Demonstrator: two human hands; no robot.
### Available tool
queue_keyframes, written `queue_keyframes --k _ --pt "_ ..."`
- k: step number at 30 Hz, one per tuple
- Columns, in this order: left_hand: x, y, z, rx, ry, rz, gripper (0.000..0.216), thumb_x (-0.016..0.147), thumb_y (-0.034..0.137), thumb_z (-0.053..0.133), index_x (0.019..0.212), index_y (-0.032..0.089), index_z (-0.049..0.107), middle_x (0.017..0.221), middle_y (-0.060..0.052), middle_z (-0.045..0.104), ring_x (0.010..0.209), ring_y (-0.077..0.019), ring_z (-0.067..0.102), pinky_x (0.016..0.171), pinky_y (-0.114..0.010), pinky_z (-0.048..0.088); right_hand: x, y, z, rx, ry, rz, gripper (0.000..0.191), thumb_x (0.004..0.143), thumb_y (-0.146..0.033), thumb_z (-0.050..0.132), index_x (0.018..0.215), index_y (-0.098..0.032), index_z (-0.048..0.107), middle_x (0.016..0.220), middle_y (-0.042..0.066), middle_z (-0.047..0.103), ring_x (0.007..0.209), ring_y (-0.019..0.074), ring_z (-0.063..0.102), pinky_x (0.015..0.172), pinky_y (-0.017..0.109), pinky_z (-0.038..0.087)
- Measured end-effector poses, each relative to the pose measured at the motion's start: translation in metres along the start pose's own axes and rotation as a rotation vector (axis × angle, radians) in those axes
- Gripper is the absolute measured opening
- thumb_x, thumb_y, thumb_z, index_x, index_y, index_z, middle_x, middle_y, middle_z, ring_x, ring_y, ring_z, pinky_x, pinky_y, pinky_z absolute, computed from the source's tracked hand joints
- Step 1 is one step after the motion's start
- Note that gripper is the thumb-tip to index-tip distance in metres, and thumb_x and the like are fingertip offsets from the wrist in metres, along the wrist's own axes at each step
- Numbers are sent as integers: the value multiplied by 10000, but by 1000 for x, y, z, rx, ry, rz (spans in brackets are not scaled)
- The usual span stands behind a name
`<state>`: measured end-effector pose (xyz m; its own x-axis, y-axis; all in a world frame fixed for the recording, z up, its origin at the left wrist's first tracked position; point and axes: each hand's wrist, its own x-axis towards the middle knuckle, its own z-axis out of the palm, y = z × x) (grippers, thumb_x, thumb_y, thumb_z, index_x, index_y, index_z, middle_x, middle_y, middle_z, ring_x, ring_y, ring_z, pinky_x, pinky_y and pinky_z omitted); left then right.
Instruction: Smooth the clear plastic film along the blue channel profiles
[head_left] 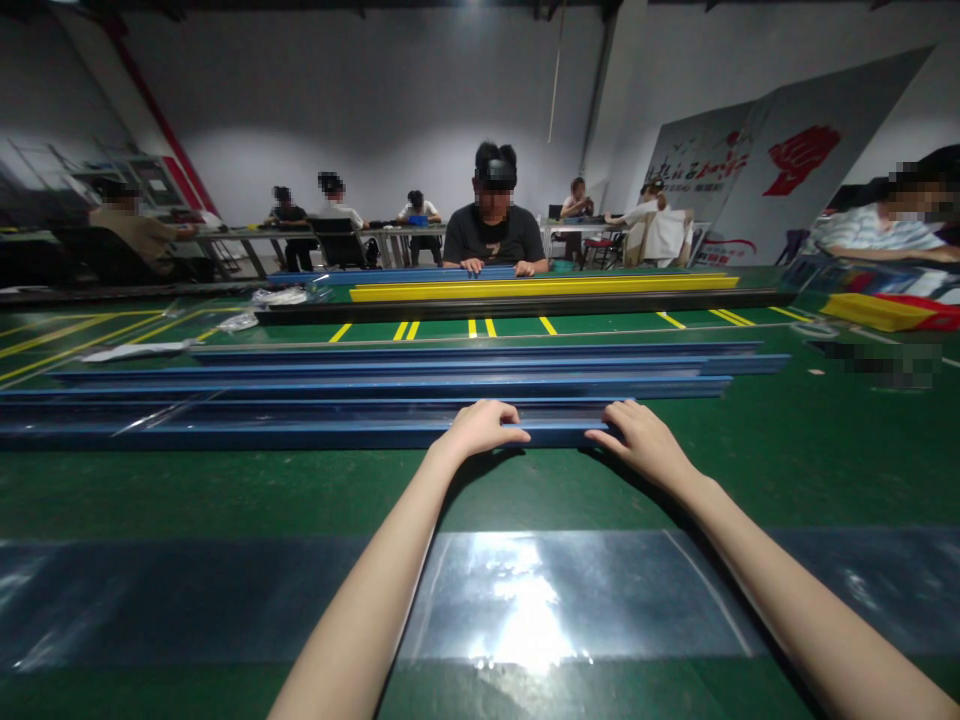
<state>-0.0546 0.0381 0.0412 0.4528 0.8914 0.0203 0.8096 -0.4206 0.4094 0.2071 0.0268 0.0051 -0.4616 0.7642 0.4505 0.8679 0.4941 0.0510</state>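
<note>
Both of my hands hold the nearest of several long blue channel-shaped strips (262,438), which lies flat across the green table. My left hand (484,425) wraps over it, thumb along the near wall and fingers over the top. A short way to the right, my right hand (641,438) grips the same strip near its right end, thumb in front and fingers curled over. Just beyond lie the other blue strips (525,366), roughly parallel. A wide, glossy band of clear plastic film (225,600) stretches across the table under my forearms.
Farther back on the green table (862,450) lie a black strip (525,303) and a yellow strip (540,290). Opposite me sits a person (493,235), hands on another blue strip. Crumpled clear plastic (281,297) lies at left, a yellow-and-red tray (885,312) at right.
</note>
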Motion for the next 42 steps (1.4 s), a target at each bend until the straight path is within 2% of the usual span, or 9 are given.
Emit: queue_keyframes --k 11,21,29,35,42 --pt "1 -3 4 98 -1 31 339 750 541 479 884 270 633 932 13 660 864 -181 591 704 -231 414 0 -3 -1 -206 -91 -68 423 880 -499 271 758 -178 517 766 69 591 751 205 493 648 294 283" --pt "-5 6 -8 209 -26 9 317 757 476 503 861 210 640 906 -52 658 822 -199 599 639 -241 412 -1 -3 -1 -206 -112 -33 426 882 -505 255 787 -181 516 790 65 597 744 201 518 641 295 291" --pt "-19 -10 -17 279 -4 18 299 779 470 495 858 212 625 906 -46 647 841 -191 594 655 -229 414 4 -4 -5 -149 -179 7 438 890 -493 227 776 -189 522 805 66 609 754 189 545 653 288 324" --pt "-25 -21 -6 387 105 117 347 834 481 425 897 193 607 956 -59 606 912 -192 561 762 -260 422 8 -3 -8 -124 -254 44 436 882 -497 251 800 -185 543 834 82 627 777 205 571 665 297 362" --pt "-25 -26 8 405 158 110 387 856 495 375 931 192 603 1009 -62 590 954 -184 531 797 -267 410 16 -2 -13 43 -339 59 448 859 -515 302 881 -181 598 940 110 643 855 215 584 712 296 399"
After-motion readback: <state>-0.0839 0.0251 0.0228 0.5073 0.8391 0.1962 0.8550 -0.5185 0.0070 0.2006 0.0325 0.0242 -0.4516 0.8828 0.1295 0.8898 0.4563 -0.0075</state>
